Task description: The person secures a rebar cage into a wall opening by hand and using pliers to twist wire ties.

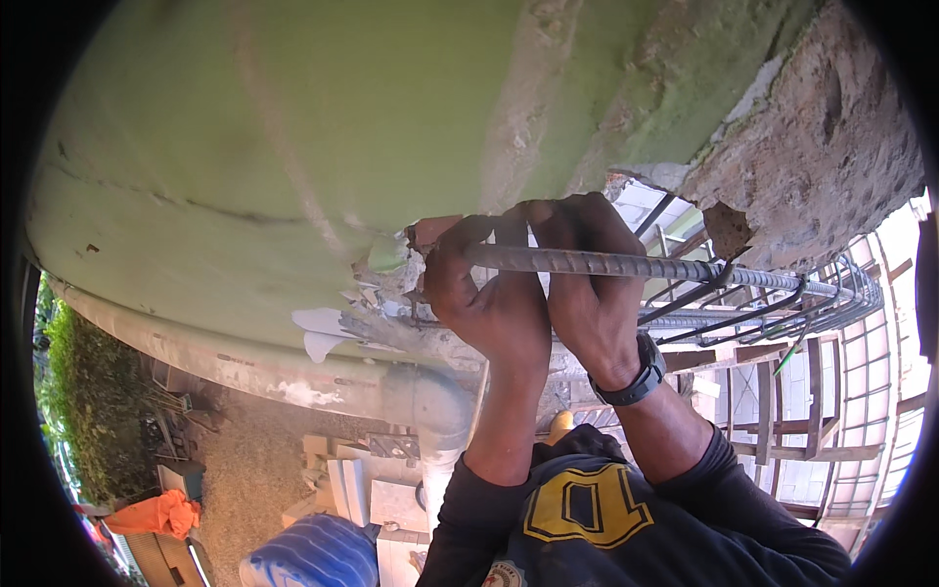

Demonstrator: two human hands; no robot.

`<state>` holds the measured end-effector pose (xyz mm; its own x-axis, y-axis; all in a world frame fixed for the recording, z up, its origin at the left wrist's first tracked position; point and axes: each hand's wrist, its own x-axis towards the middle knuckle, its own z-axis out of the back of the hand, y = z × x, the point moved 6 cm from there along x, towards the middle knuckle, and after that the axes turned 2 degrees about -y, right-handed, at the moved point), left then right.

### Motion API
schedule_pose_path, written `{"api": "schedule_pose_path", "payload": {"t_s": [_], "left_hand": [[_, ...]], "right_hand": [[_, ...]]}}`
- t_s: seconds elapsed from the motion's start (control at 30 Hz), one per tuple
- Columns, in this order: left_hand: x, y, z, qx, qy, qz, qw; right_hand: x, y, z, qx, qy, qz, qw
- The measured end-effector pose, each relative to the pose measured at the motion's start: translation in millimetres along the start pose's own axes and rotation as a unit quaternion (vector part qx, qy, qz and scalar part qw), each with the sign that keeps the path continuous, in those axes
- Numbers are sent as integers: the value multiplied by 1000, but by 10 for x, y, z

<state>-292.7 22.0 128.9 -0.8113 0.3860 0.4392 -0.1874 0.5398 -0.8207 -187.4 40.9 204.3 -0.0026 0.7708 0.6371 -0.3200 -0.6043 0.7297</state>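
A ribbed steel rebar [587, 262] runs from the broken wall edge toward the right, crossing in front of both my hands. My left hand [479, 293] is at the bar's left end, its fingers curled in against the broken edge. Close beside it, my right hand [592, 293] reaches up behind the bar with bent fingers. The fingertips of both hands are partly hidden, and I cannot make out what they grip. Farther right, the bar joins a rebar cage [831, 303] with dark stirrups [719, 284] around its long bars.
A green painted wall [293, 147] fills the top, with rough broken concrete [812, 157] at the right. Below it runs a pale pipe [430, 401]. A blue barrel [313, 553], orange cloth [156, 514] and wooden framing [797, 421] lie lower down.
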Motion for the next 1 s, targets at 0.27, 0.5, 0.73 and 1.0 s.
{"api": "schedule_pose_path", "payload": {"t_s": [0.27,0.5,0.73,1.0], "left_hand": [[47,-12,56,-9,114,82,990],[205,24,213,28,258,201,945],[334,-105,235,117,311,87,939],[324,-181,205,199,207,-36,957]], "right_hand": [[-88,47,-20,-84,83,29,993],[-90,134,-93,-338,92,219,911],[-33,117,-39,-259,3,202,945],[-30,122,-4,-272,-22,226,935]]}}
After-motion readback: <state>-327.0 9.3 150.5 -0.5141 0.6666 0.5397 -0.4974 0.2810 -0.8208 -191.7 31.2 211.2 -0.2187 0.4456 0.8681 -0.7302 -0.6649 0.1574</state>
